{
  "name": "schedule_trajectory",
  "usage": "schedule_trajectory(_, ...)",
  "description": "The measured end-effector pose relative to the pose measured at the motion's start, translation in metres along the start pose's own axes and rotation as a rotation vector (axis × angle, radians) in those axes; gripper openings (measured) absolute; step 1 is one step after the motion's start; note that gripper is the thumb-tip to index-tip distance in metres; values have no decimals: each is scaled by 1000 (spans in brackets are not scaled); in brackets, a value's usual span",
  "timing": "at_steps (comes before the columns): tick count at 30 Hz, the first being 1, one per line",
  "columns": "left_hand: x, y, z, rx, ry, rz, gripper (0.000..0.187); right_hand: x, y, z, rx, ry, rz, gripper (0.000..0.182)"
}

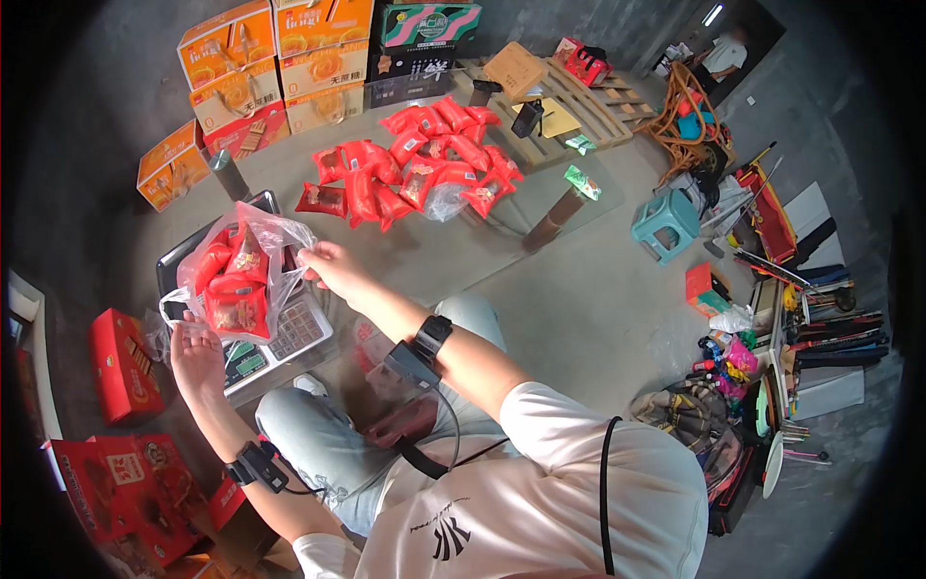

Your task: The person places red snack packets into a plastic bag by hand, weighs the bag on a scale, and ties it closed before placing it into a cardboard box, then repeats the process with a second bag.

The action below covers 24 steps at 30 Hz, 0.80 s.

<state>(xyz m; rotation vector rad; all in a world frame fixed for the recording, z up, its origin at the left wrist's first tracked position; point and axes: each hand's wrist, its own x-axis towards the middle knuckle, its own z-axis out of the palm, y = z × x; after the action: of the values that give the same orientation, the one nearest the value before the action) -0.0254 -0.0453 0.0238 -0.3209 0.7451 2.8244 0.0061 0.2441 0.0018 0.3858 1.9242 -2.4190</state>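
A clear plastic bag [277, 227] with several red snack packets [236, 307] in it rests over a digital scale [297, 326] on the glass table. My right hand [331, 267] pinches the bag's right handle between thumb and fingers. At the lower left, my left hand [198, 355] has its fingers curled at the bag's other handle. The bag's mouth is partly spread between both hands. The scale's keypad shows beside the bag, while most of its dark tray [183, 253] is covered. Beyond the bag lies a heap of red packets [362, 193] on the table.
Orange cartons [231, 48] are stacked behind the table. A crumpled clear bag [446, 201] lies by the packet heap. To the right are a teal stool [666, 224] and piled goods. Red boxes [125, 367] stand at left; a person [725, 56] is at the far doorway.
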Motion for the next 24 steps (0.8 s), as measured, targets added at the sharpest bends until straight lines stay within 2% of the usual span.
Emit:
schedule_trajectory(3, 1, 3, -4, -6, -54, -35, 21, 0, 3, 1, 13, 8, 22, 23)
schedule_trajectory(8, -1, 3, 0, -26, -33, -22, 22, -4, -4, 2, 5, 12, 17, 21)
schedule_trajectory(11, -5, 1, 9, -30, 22, -20, 23, -3, -1, 1, 120, -6, 67, 21)
schedule_trajectory(14, -2, 3, 4, -49, -23, -61, 21, 0, 6, 2, 261, -36, 66, 20)
schedule_trajectory(19, -5, -2, 10, -12, 56, 2, 21, -4, -1, -1, 287, -92, 64, 22)
schedule_trajectory(24, -5, -4, 9, 8, 58, -1, 20, -4, 1, -4, 218, -133, 5, 16)
